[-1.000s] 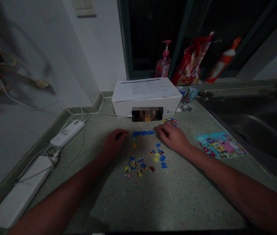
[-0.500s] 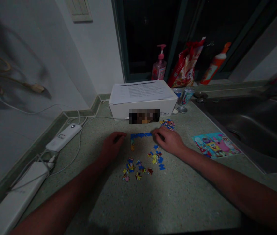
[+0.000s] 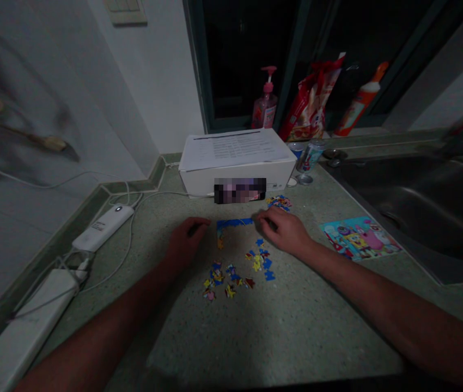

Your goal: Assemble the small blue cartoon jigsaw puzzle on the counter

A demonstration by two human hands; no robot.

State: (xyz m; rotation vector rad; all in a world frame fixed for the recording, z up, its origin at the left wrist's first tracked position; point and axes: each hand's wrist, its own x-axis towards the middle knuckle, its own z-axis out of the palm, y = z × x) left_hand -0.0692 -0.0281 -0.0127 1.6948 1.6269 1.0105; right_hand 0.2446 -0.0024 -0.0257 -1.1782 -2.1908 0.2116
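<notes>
A pixelated patch (image 3: 239, 190) masks the front of the white cardboard box (image 3: 235, 163). The scattered small colourful jigsaw pieces (image 3: 231, 275) are too tiny to read. Fingers (image 3: 264, 216) of the right hand (image 3: 286, 234) cover one end of the joined blue puzzle strip (image 3: 233, 222).

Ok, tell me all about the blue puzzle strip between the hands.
The joined blue puzzle strip is a flat L of interlocked card-like pieces: a top edge, a short leg down its left end. It lies on the speckled counter. The right hand touches its right end; the left hand rests beside its corner.
</notes>
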